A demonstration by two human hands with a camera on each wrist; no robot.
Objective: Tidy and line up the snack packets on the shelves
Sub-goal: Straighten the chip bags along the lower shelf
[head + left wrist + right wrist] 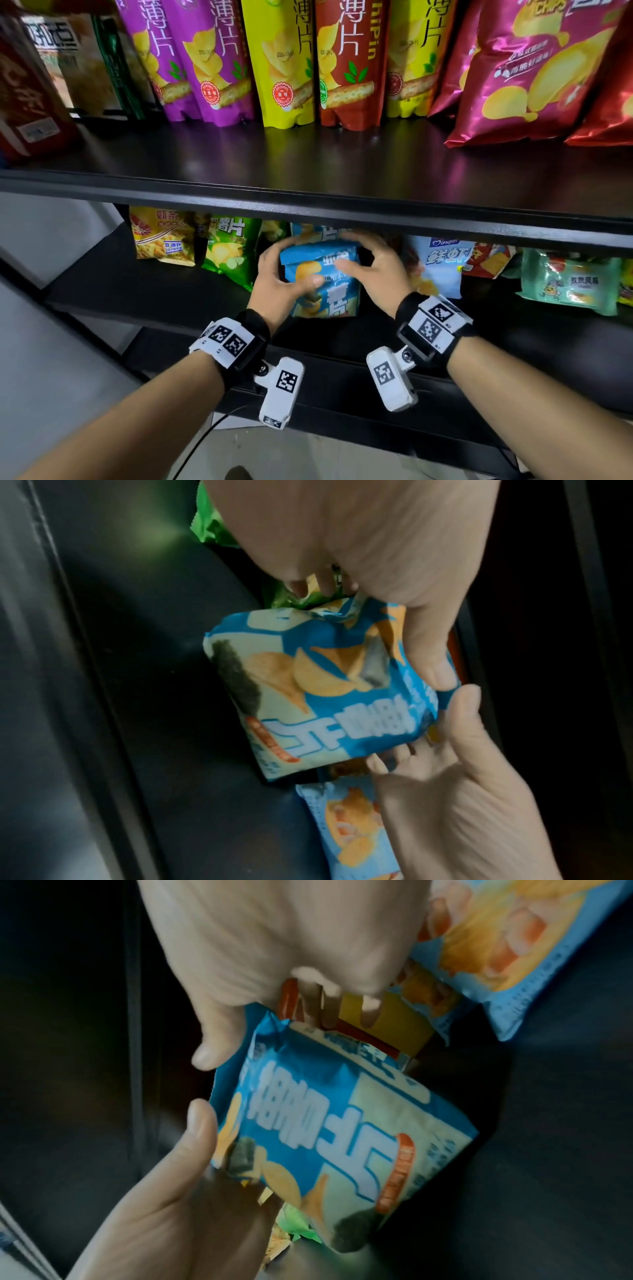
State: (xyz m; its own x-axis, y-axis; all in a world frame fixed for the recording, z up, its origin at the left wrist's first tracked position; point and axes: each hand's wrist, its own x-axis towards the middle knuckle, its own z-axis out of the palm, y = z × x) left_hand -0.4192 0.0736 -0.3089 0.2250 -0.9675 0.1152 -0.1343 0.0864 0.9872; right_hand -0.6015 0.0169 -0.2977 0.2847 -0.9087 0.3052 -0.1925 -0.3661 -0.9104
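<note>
A blue potato-chip packet (325, 291) stands on the lower shelf (154, 291), leaning a little, between a green packet (233, 250) and a light-blue packet (442, 267). My left hand (284, 270) grips its left side, thumb on the front and fingers behind. My right hand (359, 257) grips its top right corner, thumb on the front, fingers curled over the top. In the left wrist view the blue packet (325, 691) sits under the left hand (377, 626), with the right hand (455, 777) beside it. The right wrist view has the blue packet (335, 1137) between the right hand (270, 1026) and the left hand (171, 1191).
The upper shelf's front edge (308, 202) overhangs my hands. On it stand purple (205, 61), yellow (284, 61) and red (349, 61) packets. The lower shelf also holds a yellow shrimp-stick packet (161, 240), a red packet (489, 260) and a mint-green packet (568, 284).
</note>
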